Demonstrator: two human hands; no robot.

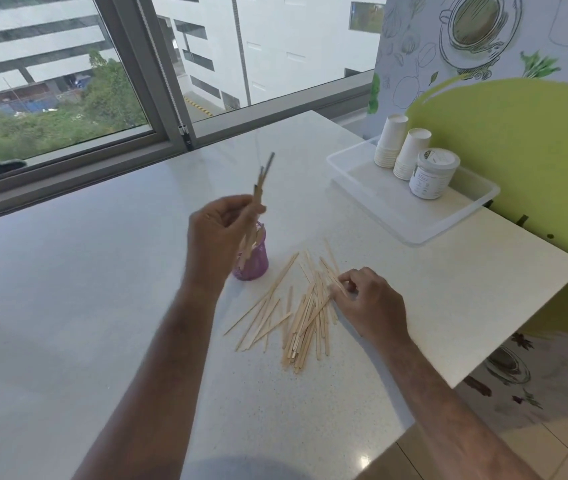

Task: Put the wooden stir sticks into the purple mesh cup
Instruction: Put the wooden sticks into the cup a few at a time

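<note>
The purple mesh cup (pixel 253 263) stands on the white table (pixel 67 306), partly hidden behind my left hand (pixel 218 233). That hand grips a few wooden stir sticks (pixel 261 183) upright, their lower ends at or inside the cup's mouth; the sticks are motion-blurred. A loose pile of wooden stir sticks (pixel 301 313) lies flat on the table to the right of the cup. At the pile's right edge my right hand (pixel 369 299) has its fingers curled, pinching at a stick or two there.
A clear plastic tray (pixel 414 216) at the back right holds two stacks of white paper cups (pixel 402 147) and a white jar (pixel 431 173). A window runs along the table's far edge. The table's right edge drops to a tiled floor beside a green wall panel.
</note>
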